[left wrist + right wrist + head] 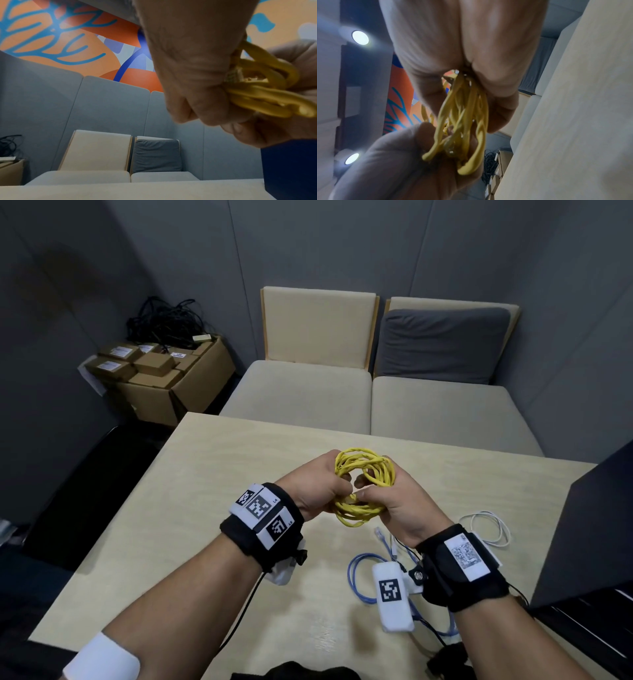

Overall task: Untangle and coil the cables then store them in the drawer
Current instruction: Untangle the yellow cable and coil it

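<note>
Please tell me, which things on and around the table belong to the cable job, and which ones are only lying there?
Part of the job:
- yellow cable, a coil gripped by the left hand and the right hand
- blue cable, loose on the table
- white cable, also on the table

Only lying about:
- cardboard boxes beside the table, black cables piled on them
- grey cushion on the seat

Grey padded wall panels [171, 251] rise behind two beige seats [298, 392], one with a grey cushion [442, 344]; an orange-and-blue mural [68, 47] above, round ceiling lights [360, 37] on
</note>
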`<state>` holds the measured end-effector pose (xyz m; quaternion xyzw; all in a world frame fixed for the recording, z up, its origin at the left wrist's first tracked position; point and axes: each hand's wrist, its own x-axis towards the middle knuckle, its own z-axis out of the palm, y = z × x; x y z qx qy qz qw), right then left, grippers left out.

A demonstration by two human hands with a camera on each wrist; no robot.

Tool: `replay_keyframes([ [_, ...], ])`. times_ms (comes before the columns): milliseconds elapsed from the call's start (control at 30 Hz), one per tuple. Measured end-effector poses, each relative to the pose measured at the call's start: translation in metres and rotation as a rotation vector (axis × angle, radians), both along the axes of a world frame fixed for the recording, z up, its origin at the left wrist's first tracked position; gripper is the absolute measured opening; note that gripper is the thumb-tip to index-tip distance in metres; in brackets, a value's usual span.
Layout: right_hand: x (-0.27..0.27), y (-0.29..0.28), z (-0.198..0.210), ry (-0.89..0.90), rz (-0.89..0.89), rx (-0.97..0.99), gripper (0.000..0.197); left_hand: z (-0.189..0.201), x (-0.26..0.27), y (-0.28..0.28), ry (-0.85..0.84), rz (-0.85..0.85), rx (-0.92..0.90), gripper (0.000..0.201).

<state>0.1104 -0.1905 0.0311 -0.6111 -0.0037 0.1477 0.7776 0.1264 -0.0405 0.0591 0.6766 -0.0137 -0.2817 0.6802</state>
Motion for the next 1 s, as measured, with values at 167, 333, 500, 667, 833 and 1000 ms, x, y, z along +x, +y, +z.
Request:
replay_keyframes([
  [167,0.0,-0.011,-0.002,0.048,0.063,0.096,0.075,-0.01,0.002,0.001,-0.04,0.026,0.074,0.034],
  [333,0.004,-0.007,0.005,-0.214,-0.045,-0.416,0.045,-0.013,-0.002,0.0,-0.072,0.026,0.043,0.027],
  [500,0.005,-0.006,-0.005,-0.174,-0.259,-0.443,0.032,-0.009,-0.005,0.003,-0.062,0.107,-0.123,0.041],
  [667,0.0,0.007,-0.004,-0.128,-0.44,-0.351,0.038,-0.02,-0.013,-0.002,-0.071,0.297,-0.329,0.049],
  [833,-0.004,0.015,-0.005,-0.093,-0.508,-0.313,0.037,-0.026,-0.021,-0.016,-0.138,0.454,-0.282,0.04],
  [1000,-0.01,0.021,-0.005,-0.055,-0.538,-0.295,0.04,-0.026,-0.021,-0.021,-0.203,0.532,-0.155,0.039],
])
